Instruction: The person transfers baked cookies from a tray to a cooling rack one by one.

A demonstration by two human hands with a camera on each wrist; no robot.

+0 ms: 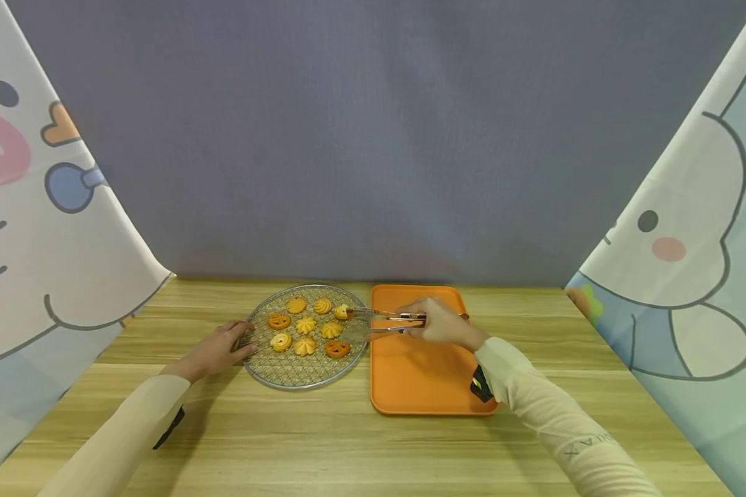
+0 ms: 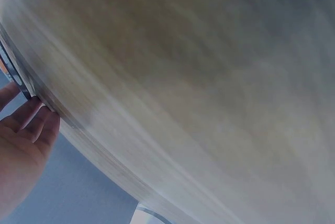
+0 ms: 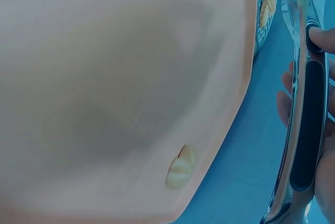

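Observation:
My right hand (image 1: 435,321) holds a pair of metal tongs (image 3: 309,119) with dark grip panels, reaching left over the orange tray (image 1: 419,379). One tip of the tongs meets a yellow swirl cookie (image 1: 340,312) at the right side of the round wire rack (image 1: 301,382); whether it is pinched I cannot tell. Several flower-shaped, swirled and pretzel-shaped cookies lie on that rack. My left hand (image 1: 220,348) touches the rack's left rim, thumb and fingers apart and loosely extended. In the right wrist view, a pale cookie (image 3: 180,167) lies near a corner of the tray.
The rack and tray stand side by side on a wooden table (image 1: 273,442). A grey cloth (image 1: 360,152) hangs behind the table's back edge. Cartoon-printed cloths (image 1: 665,255) flank both sides.

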